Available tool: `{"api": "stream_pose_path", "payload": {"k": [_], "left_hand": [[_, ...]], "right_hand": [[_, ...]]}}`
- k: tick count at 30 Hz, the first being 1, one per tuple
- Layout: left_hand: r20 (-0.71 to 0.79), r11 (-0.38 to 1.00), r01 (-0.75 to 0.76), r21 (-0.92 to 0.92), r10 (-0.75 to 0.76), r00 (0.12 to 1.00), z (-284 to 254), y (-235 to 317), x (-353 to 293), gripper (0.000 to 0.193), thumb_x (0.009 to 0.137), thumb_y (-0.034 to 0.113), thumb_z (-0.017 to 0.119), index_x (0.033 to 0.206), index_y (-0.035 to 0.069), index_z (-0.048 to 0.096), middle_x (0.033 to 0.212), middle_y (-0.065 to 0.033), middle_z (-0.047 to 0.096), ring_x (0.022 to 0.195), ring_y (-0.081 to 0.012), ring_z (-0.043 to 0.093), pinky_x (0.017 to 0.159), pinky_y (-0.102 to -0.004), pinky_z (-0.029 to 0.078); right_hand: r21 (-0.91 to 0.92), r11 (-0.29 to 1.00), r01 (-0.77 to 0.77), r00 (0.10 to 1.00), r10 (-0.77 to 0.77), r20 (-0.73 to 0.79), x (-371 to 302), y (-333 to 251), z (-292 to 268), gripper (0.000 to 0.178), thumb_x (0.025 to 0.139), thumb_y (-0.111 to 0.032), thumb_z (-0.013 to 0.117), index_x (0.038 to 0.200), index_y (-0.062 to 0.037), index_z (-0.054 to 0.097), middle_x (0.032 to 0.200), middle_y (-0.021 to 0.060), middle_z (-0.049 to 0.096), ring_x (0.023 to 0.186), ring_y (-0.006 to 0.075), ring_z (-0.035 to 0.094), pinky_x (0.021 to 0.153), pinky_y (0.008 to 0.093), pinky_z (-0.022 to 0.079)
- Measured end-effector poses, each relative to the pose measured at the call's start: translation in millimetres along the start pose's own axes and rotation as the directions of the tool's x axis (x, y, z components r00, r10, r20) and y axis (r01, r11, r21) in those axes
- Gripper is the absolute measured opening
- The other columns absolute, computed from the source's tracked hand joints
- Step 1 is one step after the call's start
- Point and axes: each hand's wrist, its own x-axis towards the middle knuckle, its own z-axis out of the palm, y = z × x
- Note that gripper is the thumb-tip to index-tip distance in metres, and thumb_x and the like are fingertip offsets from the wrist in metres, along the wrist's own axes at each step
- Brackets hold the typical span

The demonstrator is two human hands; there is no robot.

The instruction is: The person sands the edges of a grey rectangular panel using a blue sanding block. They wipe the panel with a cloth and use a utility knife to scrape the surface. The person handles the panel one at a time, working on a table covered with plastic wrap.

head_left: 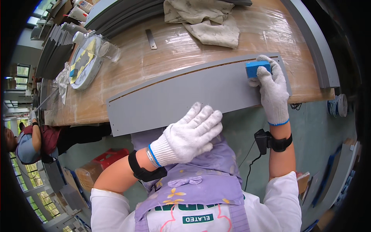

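Note:
A long grey panel (170, 96) with a narrow brown slot along its far side lies on the table, its near edge toward my body. My right hand (272, 87), in a white knitted glove, grips a blue block (257, 69) over the panel's right end. The block looks like a sanding block, and its underside is hidden. My left hand (189, 135), gloved the same way, has its fingers stretched out by the panel's near edge and holds nothing. Whether its fingertips touch the panel, I cannot tell.
A film-wrapped table (262, 23) carries a crumpled cloth (205, 23), a metal strip (150, 39), a clear bottle (108, 50) and a round tub (87, 73). Grey boards (123, 15) are stacked at the far left; another board (313, 42) lies right. A person (34, 141) stands left.

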Motion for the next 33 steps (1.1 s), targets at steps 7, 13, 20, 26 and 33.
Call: {"api": "stream_pose_path", "payload": {"k": [7,13,20,26,33], "left_hand": [[-0.084,0.977,-0.084,-0.198,0.068,0.994,-1,1,-2,0.049,0.089,0.035,0.062,0.130,0.009,0.055,0.134,-0.0185,0.051,0.127,-0.0391,0.047,0.111,-0.0506,0.034],[-0.124,0.997,0.031,-0.067,-0.040,0.991,10,3,11,0.076,0.086,0.057,0.056,0.142,0.008,0.043,0.149,-0.0199,0.037,0.139,-0.0406,0.032,0.116,-0.0526,0.021],[-0.200,0.961,0.265,0.076,-0.246,0.949,5,-37,-6,0.080,0.089,0.063,0.048,0.145,0.007,0.038,0.151,-0.0204,0.033,0.142,-0.0391,0.025,0.119,-0.0509,0.013],[-0.254,0.684,0.680,0.266,-0.630,0.734,-20,-86,-142,0.077,0.094,0.062,0.039,0.147,0.006,0.035,0.154,-0.0225,0.026,0.144,-0.0405,0.020,0.118,-0.0501,0.010],[-0.549,0.048,0.942,0.332,-0.802,0.234,-22,-80,-285,0.064,0.096,0.045,0.048,0.144,0.003,0.040,0.152,-0.0247,0.028,0.141,-0.0467,0.022,0.116,-0.0553,0.014]], "right_hand": [[-0.045,0.999,0.000,1.000,0.000,0.000,1,1,-1,0.039,0.095,-0.016,0.059,0.127,0.0016,0.049,0.104,0.0093,0.059,0.082,0.0130,0.063,0.071,0.0259,0.055],[-0.040,0.998,0.043,0.998,-0.042,0.040,3,6,-3,0.035,0.097,-0.017,0.057,0.126,0.0001,0.050,0.102,0.0071,0.058,0.084,0.0115,0.061,0.071,0.0250,0.054],[-0.075,0.996,0.048,0.998,-0.045,0.042,4,9,-8,0.036,0.097,-0.020,0.056,0.128,-0.0018,0.049,0.101,0.0068,0.056,0.080,0.0112,0.059,0.069,0.0249,0.053],[-0.077,0.994,0.075,0.997,-0.076,-0.002,6,13,-11,0.037,0.097,-0.021,0.056,0.128,-0.0022,0.049,0.102,0.0065,0.055,0.075,0.0107,0.056,0.068,0.0230,0.050],[-0.141,0.987,0.082,0.997,-0.080,0.014,12,20,-18,0.038,0.098,-0.024,0.053,0.129,-0.0021,0.051,0.109,0.0073,0.054,0.082,0.0106,0.055,0.071,0.0232,0.049]]}}
